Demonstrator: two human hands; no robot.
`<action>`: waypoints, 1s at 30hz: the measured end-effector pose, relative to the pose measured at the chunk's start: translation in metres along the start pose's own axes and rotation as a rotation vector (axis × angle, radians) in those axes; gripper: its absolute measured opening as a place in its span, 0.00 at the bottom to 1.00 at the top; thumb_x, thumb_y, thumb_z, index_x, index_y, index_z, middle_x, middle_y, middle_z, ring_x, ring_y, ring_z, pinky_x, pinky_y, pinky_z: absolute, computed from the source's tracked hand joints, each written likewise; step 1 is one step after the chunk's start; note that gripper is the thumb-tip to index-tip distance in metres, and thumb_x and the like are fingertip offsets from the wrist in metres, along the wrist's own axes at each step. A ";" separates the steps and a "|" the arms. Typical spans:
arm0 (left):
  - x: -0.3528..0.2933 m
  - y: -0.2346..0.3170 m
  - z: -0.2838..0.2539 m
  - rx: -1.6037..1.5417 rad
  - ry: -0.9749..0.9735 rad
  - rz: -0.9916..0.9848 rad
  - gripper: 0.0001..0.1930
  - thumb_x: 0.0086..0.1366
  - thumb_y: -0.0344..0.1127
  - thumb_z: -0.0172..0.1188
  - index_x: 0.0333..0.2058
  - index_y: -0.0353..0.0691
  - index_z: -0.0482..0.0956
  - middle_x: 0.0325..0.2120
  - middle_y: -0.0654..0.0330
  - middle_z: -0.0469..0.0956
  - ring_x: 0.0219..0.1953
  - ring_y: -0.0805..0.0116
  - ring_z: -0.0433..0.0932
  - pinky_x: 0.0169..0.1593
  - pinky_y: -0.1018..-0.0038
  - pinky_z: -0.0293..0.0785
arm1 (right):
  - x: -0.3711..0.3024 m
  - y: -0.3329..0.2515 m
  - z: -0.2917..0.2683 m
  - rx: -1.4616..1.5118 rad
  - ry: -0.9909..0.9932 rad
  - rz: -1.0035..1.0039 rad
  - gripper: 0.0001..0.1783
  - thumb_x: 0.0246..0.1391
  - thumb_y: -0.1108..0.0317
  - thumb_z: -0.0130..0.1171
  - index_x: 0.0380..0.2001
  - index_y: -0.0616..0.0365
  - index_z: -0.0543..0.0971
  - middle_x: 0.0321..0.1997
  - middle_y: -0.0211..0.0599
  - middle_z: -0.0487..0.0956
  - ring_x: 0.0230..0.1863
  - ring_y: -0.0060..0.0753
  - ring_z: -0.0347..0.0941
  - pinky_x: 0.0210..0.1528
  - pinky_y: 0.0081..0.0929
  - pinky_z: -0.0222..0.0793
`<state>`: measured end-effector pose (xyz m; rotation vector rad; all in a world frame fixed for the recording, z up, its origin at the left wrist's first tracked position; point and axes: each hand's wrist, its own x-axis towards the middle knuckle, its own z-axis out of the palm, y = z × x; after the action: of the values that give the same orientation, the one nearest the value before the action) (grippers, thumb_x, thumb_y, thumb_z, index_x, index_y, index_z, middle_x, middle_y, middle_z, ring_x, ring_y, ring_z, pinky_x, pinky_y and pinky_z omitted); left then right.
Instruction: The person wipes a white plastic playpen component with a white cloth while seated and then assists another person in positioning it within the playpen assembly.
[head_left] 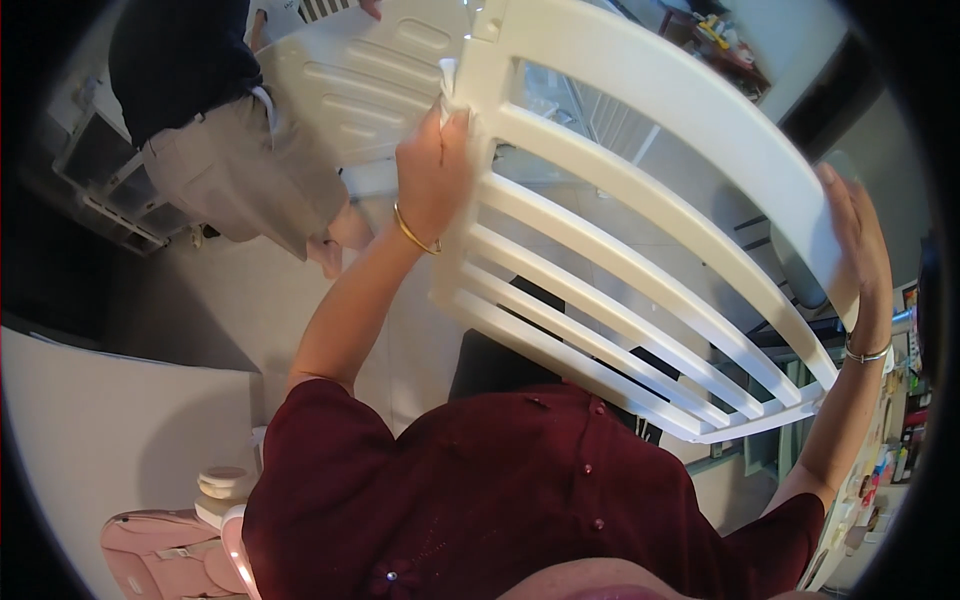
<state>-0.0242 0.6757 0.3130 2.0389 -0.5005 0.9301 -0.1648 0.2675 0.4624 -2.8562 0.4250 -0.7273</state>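
A large white slatted panel (670, 75), like the side of a cot, is held up tilted before my chest. My left hand (435, 170) is closed at its left edge, gripping a white cloth (449, 84) whose end sticks out above the fingers against the frame. At the panel's right end my right hand (858, 230) grips the wide outer rail, fingers lying over its face and the thumb side partly hidden. Several long slats run between the two ends, and the floor shows through the gaps.
At the upper left another person (205, 130) in a dark top and beige shorts stands by a second white panel (375, 85) with moulded grooves. A pink padded seat (165, 555) is at the lower left. Shelves with small items (900, 430) line the right side.
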 end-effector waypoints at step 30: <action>-0.065 -0.016 0.015 -0.272 -0.247 -0.195 0.18 0.60 0.45 0.54 0.34 0.32 0.73 0.30 0.43 0.75 0.34 0.44 0.73 0.40 0.57 0.67 | 0.020 0.077 0.005 -0.183 -0.004 -0.080 0.52 0.37 0.19 0.39 0.56 0.48 0.69 0.47 0.48 0.71 0.48 0.42 0.70 0.53 0.48 0.59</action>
<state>-0.0502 0.6736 0.2490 1.9196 -0.5185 0.4688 -0.1637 0.1893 0.4497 -3.0608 0.3985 -0.7313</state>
